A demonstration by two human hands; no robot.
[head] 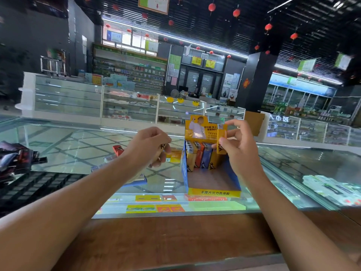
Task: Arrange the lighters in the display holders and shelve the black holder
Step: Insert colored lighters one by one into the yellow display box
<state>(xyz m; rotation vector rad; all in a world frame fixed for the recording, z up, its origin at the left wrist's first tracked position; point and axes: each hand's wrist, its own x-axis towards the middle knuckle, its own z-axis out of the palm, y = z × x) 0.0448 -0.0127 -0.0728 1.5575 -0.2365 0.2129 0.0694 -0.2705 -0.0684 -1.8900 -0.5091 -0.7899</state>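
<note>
Lighters (199, 157) stood upright in the blue-and-yellow cardboard display holder (214, 193); right hand (237, 147) pinched a yellow plastic lighter (222, 140) vertical, head up; left hand (149, 146) clutched another lighter (163, 147).

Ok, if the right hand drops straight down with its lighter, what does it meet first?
Likely the box: the right hand pinches a yellow lighter upright over the right end of the row standing in it. It may clip the end lighter or land beside it; depth is unclear.
</note>
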